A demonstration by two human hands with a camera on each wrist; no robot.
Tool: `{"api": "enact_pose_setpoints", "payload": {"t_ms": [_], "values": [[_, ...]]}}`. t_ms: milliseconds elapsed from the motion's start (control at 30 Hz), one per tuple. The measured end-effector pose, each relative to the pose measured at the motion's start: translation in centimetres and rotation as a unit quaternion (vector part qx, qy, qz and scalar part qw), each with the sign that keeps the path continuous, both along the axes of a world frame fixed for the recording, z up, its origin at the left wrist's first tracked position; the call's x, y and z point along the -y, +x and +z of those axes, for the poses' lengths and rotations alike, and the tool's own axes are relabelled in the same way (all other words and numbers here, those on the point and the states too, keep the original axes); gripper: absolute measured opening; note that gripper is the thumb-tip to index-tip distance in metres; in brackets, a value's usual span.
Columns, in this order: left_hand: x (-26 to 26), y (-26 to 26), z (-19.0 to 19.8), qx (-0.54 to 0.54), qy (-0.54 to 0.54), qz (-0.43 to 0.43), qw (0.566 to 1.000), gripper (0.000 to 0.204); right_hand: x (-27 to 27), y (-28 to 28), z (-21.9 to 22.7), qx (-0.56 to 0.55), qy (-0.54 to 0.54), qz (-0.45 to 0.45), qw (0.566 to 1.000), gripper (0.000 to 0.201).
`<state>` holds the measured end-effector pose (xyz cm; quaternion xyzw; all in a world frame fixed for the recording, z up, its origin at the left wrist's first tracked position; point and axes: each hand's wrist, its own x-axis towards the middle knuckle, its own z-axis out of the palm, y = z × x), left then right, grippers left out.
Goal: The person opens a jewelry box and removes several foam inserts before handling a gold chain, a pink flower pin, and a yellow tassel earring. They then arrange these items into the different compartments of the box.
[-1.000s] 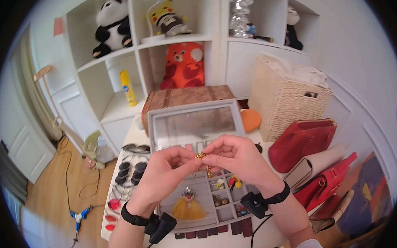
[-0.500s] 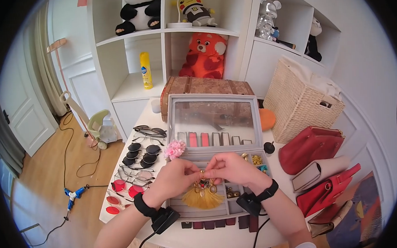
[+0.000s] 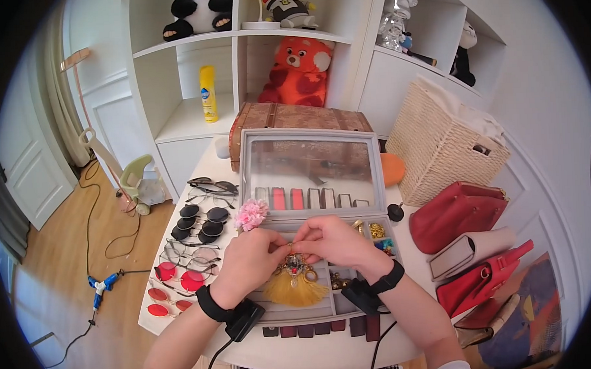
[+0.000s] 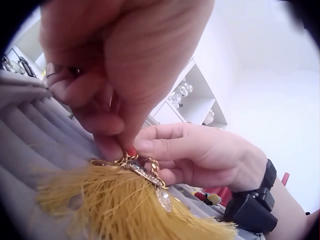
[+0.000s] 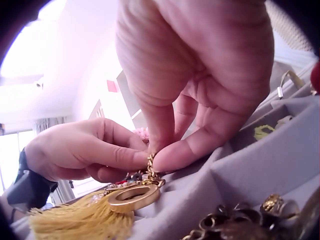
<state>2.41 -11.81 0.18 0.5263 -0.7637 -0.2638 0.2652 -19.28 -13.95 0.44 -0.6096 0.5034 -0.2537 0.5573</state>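
Observation:
Both hands meet over the grey jewellery box point(image 3: 322, 307). My left hand point(image 3: 251, 262) pinches a gold chain at its left side, and my right hand point(image 3: 336, 244) pinches it just beside, fingertips nearly touching. From the chain hangs a piece with a jewelled centre and a yellow tassel point(image 3: 295, 289), lying on the padded rows of the box. In the left wrist view the yellow fringe point(image 4: 125, 205) spreads under the fingers. The right wrist view shows the gold chain point(image 5: 151, 170) between the fingertips and a gold ring point(image 5: 134, 198) on the piece.
Sunglasses point(image 3: 193, 280) lie in rows at the left. A pink flower point(image 3: 251, 215) sits by the box's hinge, below its raised glass lid point(image 3: 311, 170). Compartments right of the hands hold gold jewellery point(image 3: 376, 230). Red bags point(image 3: 458, 217) stand at the right, near a wicker basket point(image 3: 432, 145).
Both hands have come down from above the box to its padded rows, with the gold chain between them. The tassel piece is now under the fingertips. The head view has shifted.

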Motion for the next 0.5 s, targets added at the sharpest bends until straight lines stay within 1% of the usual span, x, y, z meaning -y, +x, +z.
{"api": "enact_pose_setpoints", "payload": {"t_ms": [100, 167, 233, 300, 367, 500], "values": [[0.0, 0.1, -0.4, -0.009, 0.01, 0.005, 1.0, 0.022, 0.1, 0.3, -0.1, -0.012, -0.013, 0.009, 1.0, 0.013], [0.0, 0.4, -0.6, -0.019, 0.012, 0.011, 1.0, 0.022, -0.2, 0.7, 0.7, -0.053, -0.01, -0.005, 0.999, 0.013], [0.2, 0.4, -0.6, -0.028, 0.029, 0.003, 0.999, 0.027, -0.3, 0.9, 1.2, -0.066, -0.013, -0.006, 0.998, 0.014], [0.2, 0.3, -0.8, -0.033, 0.023, 0.013, 0.999, 0.028, -0.4, 0.8, 1.1, -0.077, -0.015, -0.013, 0.997, 0.015], [0.2, 0.1, -1.0, -0.034, 0.017, 0.019, 0.999, 0.03, -0.5, 0.6, 0.6, -0.123, -0.119, -0.007, 0.985, 0.018], [0.2, -0.1, -1.2, -0.059, 0.036, 0.018, 0.997, 0.029, -0.6, 0.5, 0.6, -0.123, -0.109, -0.001, 0.986, 0.02]]}}
